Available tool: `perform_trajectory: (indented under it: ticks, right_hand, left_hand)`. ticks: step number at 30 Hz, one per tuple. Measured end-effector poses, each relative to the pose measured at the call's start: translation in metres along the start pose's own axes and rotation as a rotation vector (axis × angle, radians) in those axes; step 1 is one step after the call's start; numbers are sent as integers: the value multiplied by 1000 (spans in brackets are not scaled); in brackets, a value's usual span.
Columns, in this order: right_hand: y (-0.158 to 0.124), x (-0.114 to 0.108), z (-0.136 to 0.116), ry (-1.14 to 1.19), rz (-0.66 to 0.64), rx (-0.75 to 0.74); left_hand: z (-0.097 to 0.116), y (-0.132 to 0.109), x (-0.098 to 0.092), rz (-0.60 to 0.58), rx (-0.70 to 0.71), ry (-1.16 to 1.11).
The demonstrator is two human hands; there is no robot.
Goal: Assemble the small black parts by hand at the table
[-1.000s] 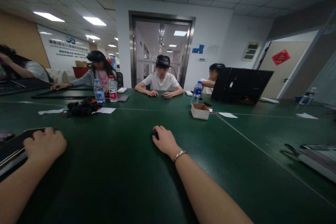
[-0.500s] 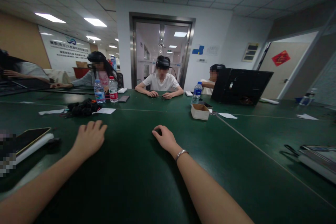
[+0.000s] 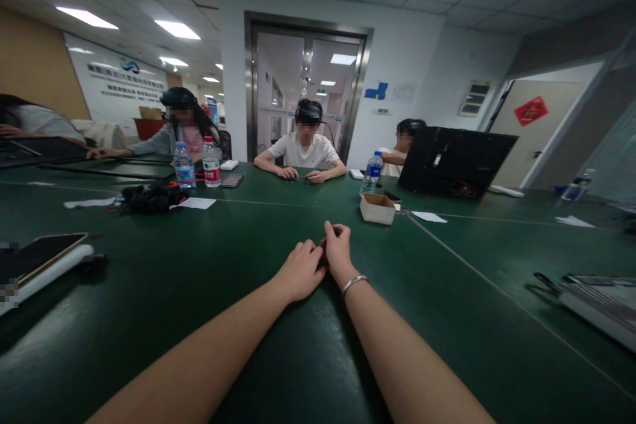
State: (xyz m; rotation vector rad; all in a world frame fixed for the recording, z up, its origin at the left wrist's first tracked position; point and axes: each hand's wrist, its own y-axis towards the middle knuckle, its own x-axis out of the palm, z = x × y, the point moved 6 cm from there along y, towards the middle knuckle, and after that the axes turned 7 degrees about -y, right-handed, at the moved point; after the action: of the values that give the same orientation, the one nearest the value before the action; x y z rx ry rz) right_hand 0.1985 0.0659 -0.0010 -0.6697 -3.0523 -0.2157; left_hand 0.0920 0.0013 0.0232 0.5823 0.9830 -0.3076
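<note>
Over the green table [image 3: 238, 245], my left hand [image 3: 301, 270] and my right hand [image 3: 339, 252] meet near the middle of the view. Curled fingers on my right hand close around something small and dark, mostly hidden by the hand. The fingertips of my left hand are bent and pressed against the same spot, beside the right thumb. What lies between them is too small to name. A metal bracelet [image 3: 354, 285] circles my right wrist. Beyond my right hand stands a small open cardboard box [image 3: 377, 209].
Two bottles, one blue-labelled [image 3: 184, 169] and one red-labelled [image 3: 211, 165], stand by black cables [image 3: 152, 197]. Another bottle [image 3: 371, 173] is behind the box. A phone [image 3: 44, 255] lies at left, a black monitor [image 3: 457, 162] at back right. A person [image 3: 305, 146] sits opposite.
My left hand has moved right across the table to meet my right hand. My right hand has shifted slightly right and turned upward. The view has tilted slightly.
</note>
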Motion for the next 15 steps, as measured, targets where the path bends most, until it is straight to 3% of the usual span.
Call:
perform_trajectory:
  ticks: [5,9,12,15]
  right_hand:
    - [-1,8,-2,-63,-101,-67]
    - [-6,17,-7,-181,-236,-162]
    - [-11,24,-8,-285,-330,-181]
    - [-14,27,-14,-425,-362,-255]
  left_hand:
    - [-26,-2,-13,48,-33,-5]
    - [-60,-1,-29,144,-216,-50]
    - [-79,-1,-38,204,-307,-136]
    - [-88,0,-41,268,-301,-286]
